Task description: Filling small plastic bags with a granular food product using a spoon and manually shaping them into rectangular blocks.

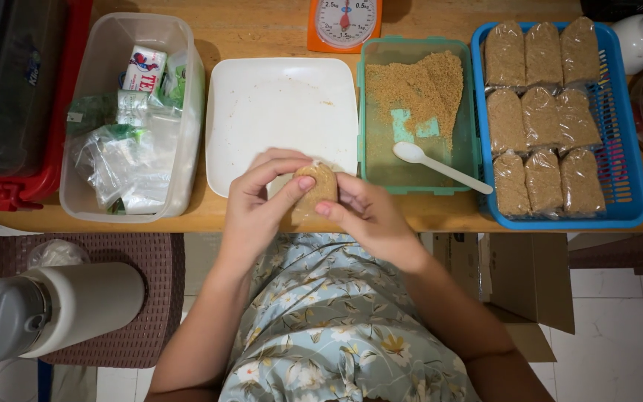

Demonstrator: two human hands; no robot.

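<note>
i see left fingers (280, 173) and right fingers (345, 202) pinching small packet of brown powder (315, 187), held between both hands over table edge (187, 216), just before white plate (280, 112). i judge: grip top firm, keep packet upright, avoid spill. green tray (470, 112) with spoon (440, 165), blue basket (630, 179) of filled packets at right.

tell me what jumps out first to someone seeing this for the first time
At the centre, the left hand and right hand together hold a small clear bag of brown powder over the table's front edge. Behind them lies a white square plate, and to its right a green tub of loose brown powder with a white spoon. At far right, a blue basket holds nine filled bags in rows.
</note>
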